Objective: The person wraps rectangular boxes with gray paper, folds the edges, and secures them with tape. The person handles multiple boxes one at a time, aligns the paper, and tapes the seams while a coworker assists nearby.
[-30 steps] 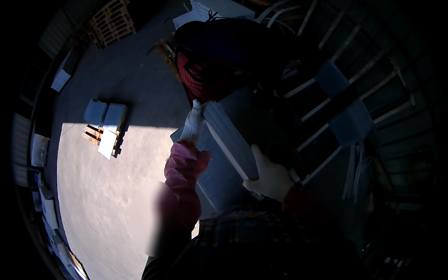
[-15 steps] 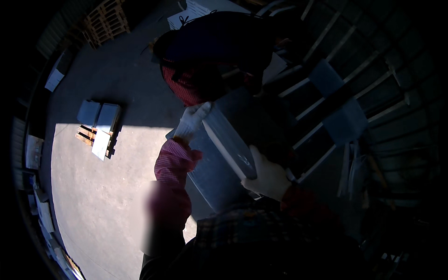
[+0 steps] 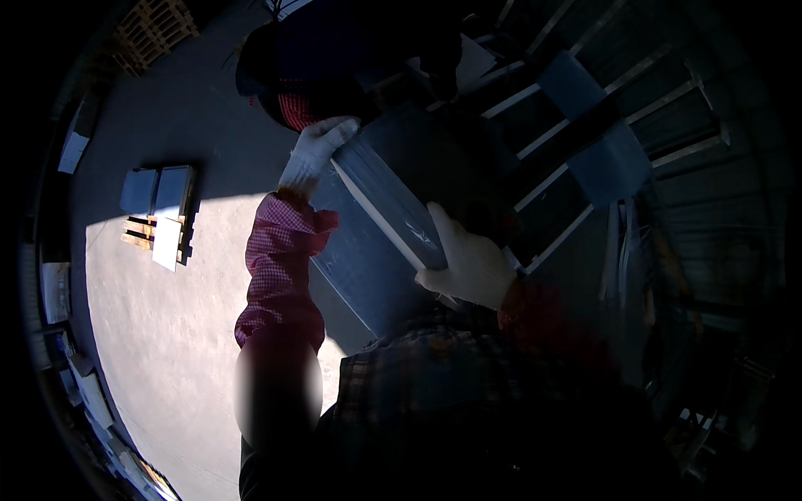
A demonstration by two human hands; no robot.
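Observation:
A long, narrow grey block with a pale lower edge (image 3: 388,204) is held slantwise in front of me; it may be a stack of thin panels, but the shade hides its exact kind. My left hand (image 3: 322,149), in a white glove, grips its far left end. At the near right end, my right hand (image 3: 472,263), also gloved, has its thumb and fingers around the edge. Under the block lies a wide blue-grey sheet or tabletop (image 3: 355,255). A dark surface stretches behind the block, its detail lost in shadow.
A person in dark clothing (image 3: 359,54) bends close on the far side. To the right is a slatted frame (image 3: 543,184) with blue-grey panels (image 3: 614,163). A pallet with boards (image 3: 159,209) sits on the floor at left; stacked pallets (image 3: 154,33) stand far left.
The block, both hands and the nearby frame sit higher in the picture, and my view has shifted. Both hands keep the same hold. The other person also appears higher up.

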